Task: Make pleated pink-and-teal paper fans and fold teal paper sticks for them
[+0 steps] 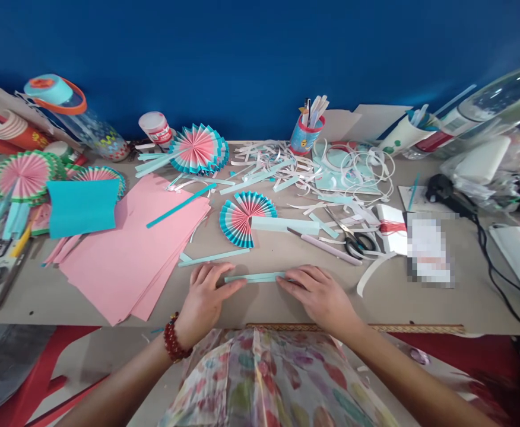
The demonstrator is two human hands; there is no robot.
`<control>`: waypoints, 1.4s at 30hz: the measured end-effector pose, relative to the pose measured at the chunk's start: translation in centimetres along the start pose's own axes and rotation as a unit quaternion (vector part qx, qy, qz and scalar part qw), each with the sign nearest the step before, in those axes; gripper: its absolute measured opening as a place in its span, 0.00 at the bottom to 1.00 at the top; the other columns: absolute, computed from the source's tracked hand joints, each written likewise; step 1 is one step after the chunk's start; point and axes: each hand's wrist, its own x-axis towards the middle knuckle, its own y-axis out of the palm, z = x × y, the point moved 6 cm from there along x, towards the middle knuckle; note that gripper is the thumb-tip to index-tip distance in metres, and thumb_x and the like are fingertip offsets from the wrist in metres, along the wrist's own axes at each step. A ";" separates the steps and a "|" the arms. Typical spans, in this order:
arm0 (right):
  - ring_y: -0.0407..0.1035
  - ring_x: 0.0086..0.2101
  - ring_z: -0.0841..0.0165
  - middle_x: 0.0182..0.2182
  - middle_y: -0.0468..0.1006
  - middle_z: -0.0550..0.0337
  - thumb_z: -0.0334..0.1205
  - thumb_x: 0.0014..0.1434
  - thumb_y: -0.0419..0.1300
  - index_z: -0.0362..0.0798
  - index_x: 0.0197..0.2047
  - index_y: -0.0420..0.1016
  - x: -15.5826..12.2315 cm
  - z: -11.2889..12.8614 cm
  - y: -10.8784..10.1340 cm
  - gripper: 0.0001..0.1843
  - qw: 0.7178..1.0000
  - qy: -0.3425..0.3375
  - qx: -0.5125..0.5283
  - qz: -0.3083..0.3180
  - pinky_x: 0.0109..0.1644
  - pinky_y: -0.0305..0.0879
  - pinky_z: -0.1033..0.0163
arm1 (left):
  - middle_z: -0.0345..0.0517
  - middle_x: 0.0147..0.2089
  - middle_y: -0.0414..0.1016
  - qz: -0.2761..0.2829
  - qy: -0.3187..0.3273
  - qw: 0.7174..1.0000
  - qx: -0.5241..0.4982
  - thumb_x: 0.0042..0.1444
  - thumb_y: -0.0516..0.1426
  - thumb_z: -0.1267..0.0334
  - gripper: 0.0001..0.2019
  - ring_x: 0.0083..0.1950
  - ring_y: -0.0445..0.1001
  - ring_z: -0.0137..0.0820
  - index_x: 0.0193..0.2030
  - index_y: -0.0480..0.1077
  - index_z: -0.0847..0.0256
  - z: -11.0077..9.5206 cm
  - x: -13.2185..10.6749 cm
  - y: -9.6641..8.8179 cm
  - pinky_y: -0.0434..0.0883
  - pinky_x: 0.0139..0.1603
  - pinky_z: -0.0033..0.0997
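Observation:
A narrow light-blue paper strip (256, 277) lies flat near the table's front edge. My left hand (205, 299) presses on its left end, fingers bent and pinched over the paper. My right hand (319, 293) holds down the right end, fingers pressed together on it. Just beyond the strip lies a half-open pink and blue pleated paper fan (243, 217) with a pale blue handle strip (284, 225).
A stack of pink sheets (135, 249) and a teal sheet (81, 207) lie at left, with more paper fans (199, 148). Scissors (352, 238), a craft knife (325, 246), paper offcuts (287, 172), a pen cup (305, 133), a glue jar (155, 128) and cables (487, 261) crowd the right.

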 end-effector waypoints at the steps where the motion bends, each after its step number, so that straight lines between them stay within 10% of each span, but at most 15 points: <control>1: 0.68 0.44 0.63 0.42 0.80 0.55 0.31 0.69 0.51 0.49 0.49 0.78 0.0 0.0 0.0 0.15 1.000 0.000 0.001 0.001 0.46 0.65 0.57 | 0.49 0.58 0.70 0.003 0.011 1.000 0.015 0.57 0.47 0.83 0.30 0.55 0.67 0.40 0.56 0.74 0.47 0.0 0.0 0.2 0.65 0.56 0.47; 16: 0.68 0.44 0.64 0.43 0.79 0.55 0.29 0.66 0.53 0.49 0.49 0.78 0.0 0.0 0.0 0.14 1.000 -0.004 0.003 -0.007 0.47 0.65 0.57 | 0.42 0.73 0.57 0.073 0.102 0.979 0.159 0.66 0.52 0.55 0.23 0.71 0.56 0.42 0.66 0.65 0.57 -1.3 -1.0 0.6 0.51 0.73 0.49; 26: 0.68 0.44 0.62 0.44 0.79 0.54 0.33 0.68 0.53 0.48 0.50 0.77 -0.1 0.2 0.2 0.13 1.000 0.006 0.013 0.009 0.49 0.64 0.56 | 0.53 0.72 0.59 0.042 0.173 0.973 0.150 0.68 0.49 0.56 0.25 0.72 0.57 0.39 0.67 0.61 0.66 -3.1 0.0 0.6 0.50 0.74 0.45; 33: 0.68 0.45 0.62 0.45 0.79 0.54 0.33 0.66 0.56 0.51 0.49 0.78 -0.4 0.0 0.6 0.12 1.000 0.016 0.007 0.005 0.50 0.63 0.56 | 0.56 0.76 0.45 0.105 0.175 0.964 0.170 0.60 0.40 0.31 0.48 0.76 0.44 0.42 0.73 0.48 0.70 -4.3 2.2 3.6 0.43 0.75 0.46; 42: 0.68 0.45 0.63 0.44 0.79 0.56 0.33 0.66 0.56 0.51 0.50 0.77 -0.4 0.0 0.4 0.13 0.999 0.037 0.014 -0.005 0.49 0.63 0.56 | 0.59 0.76 0.44 0.138 0.164 0.964 0.157 0.57 0.40 0.28 0.51 0.76 0.43 0.45 0.74 0.44 0.69 -3.7 1.8 3.9 0.41 0.74 0.49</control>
